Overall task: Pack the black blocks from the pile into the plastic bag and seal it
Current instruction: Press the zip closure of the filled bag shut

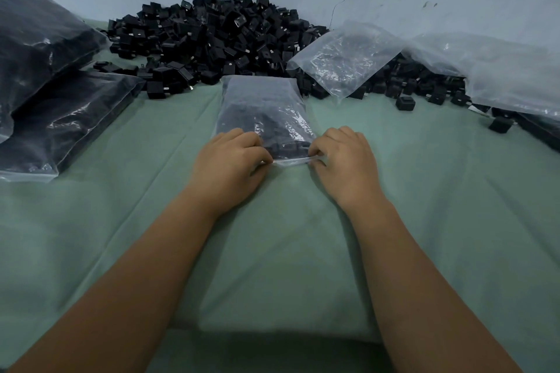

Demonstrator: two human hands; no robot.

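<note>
Head view: filled plastic bag [264, 112] lying flat on the green cloth [288, 251] before the pile of black blocks [209, 36]. The left hand [225, 165] and right hand [345, 160] pinch its near seal edge. Uneven pressing would probably leave the strip partly open.

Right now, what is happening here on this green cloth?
A person is closing a plastic bag filled with black blocks. The left hand and the right hand each pinch the bag's near edge, which lies flat on the green cloth. Behind it sits the pile of loose blocks, and filled bags lie at the left.
</note>
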